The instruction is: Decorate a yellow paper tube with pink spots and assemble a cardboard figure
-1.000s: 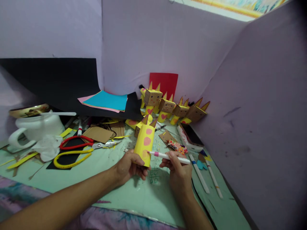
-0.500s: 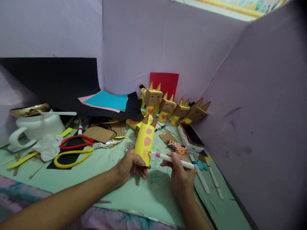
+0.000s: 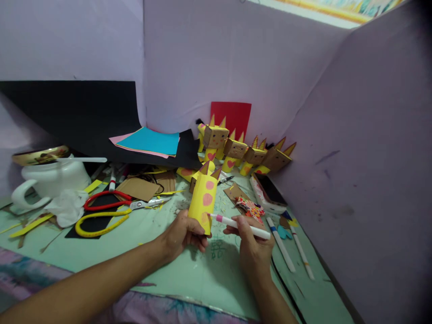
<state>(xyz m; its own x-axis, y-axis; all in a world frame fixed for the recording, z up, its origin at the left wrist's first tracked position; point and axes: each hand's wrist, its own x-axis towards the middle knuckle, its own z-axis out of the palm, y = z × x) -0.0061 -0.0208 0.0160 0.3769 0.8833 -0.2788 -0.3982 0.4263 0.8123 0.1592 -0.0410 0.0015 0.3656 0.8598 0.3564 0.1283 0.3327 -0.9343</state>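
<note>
My left hand [image 3: 187, 233] is closed around the lower end of a yellow paper tube [image 3: 201, 198], holding it tilted above the table. Pink spots run down the tube, the lowest one paler, and pointed ears with dark edges stick up at its top end. A small brown cardboard piece shows partly behind it. In my right hand [image 3: 254, 240] is a white marker [image 3: 241, 225] with a pink band, gripped like a pen. Its tip is at the lowest spot; whether it touches the paper I cannot tell.
Red-and-yellow scissors [image 3: 111, 211] lie at left beside a white teapot [image 3: 56, 177]. Several yellow paper figures with cardboard heads [image 3: 216, 137] stand at the back. Loose markers [image 3: 281, 245] and a phone [image 3: 270, 191] lie at right. Coloured paper sheets [image 3: 150, 140] rest behind.
The marker and my right hand have shifted slightly left, and the lowest spot shows more colour. My left hand still holds the tube in nearly the same place.
</note>
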